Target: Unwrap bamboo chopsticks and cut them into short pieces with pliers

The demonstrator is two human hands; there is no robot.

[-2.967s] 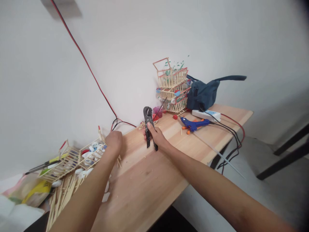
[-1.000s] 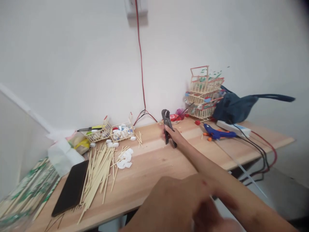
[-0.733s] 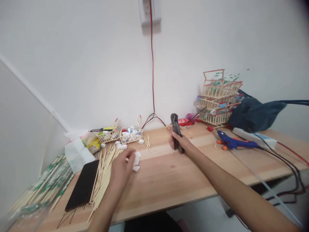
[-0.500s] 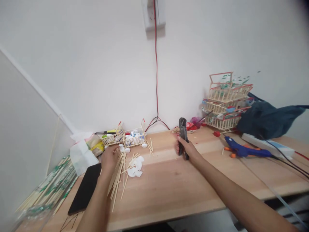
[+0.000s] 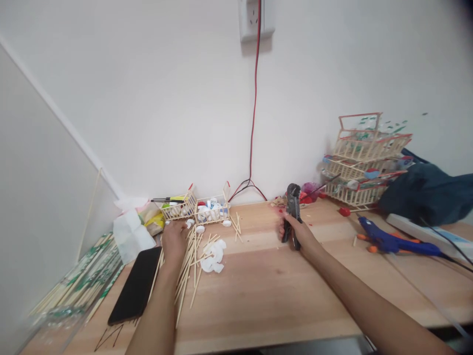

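Your right hand (image 5: 302,233) grips a black plier-like tool (image 5: 293,198); your left hand (image 5: 175,241), hold unclear, is beside sticks (image 5: 189,264); desk (image 5: 254,296) stretches between, to its near edge.

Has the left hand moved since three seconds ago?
Yes, leftward. Judged against the cord, the left hand was just below its fork; now it is well left of it, by the sticks.

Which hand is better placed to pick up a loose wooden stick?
Probably the left hand: it is right beside the loose wooden sticks, while the right hand is farther off, gripping the black plier-like tool.
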